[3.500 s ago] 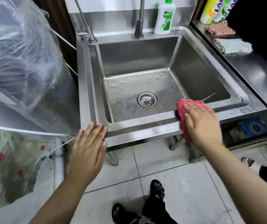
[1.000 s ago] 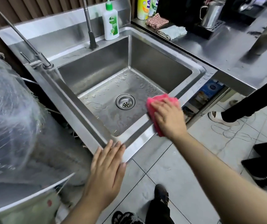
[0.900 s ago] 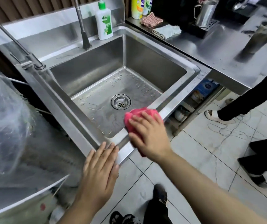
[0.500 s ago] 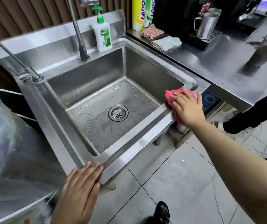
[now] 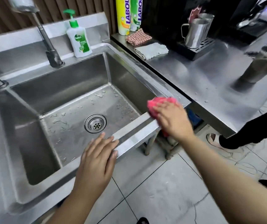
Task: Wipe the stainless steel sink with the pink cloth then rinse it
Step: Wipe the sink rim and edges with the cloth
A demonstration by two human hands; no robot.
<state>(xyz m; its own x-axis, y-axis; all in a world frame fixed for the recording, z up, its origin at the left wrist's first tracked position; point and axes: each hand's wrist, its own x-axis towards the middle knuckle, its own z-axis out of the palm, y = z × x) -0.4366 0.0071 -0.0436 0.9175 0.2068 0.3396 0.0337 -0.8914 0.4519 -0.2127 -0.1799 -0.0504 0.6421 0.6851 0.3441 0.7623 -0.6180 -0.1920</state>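
R hand (image 5: 173,122) lies flat, fingers straight, pressing the bunched pink cloth (image 5: 160,102) onto the front-right rim corner of the stainless steel sink (image 5: 134,135), right of centre in frame; a bit of cloth hangs below the hand. L hand (image 5: 97,159), released and holding nothing, rests palm-down on the front rim, lower centre; water drops dot the basin floor round the drain (image 5: 95,123); Dettol soap bottle (image 5: 79,42) stands on the back ledge, upper left.

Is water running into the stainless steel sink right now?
Not running: no stream falls into the stainless steel sink; only scattered droplets lie around its round drain.
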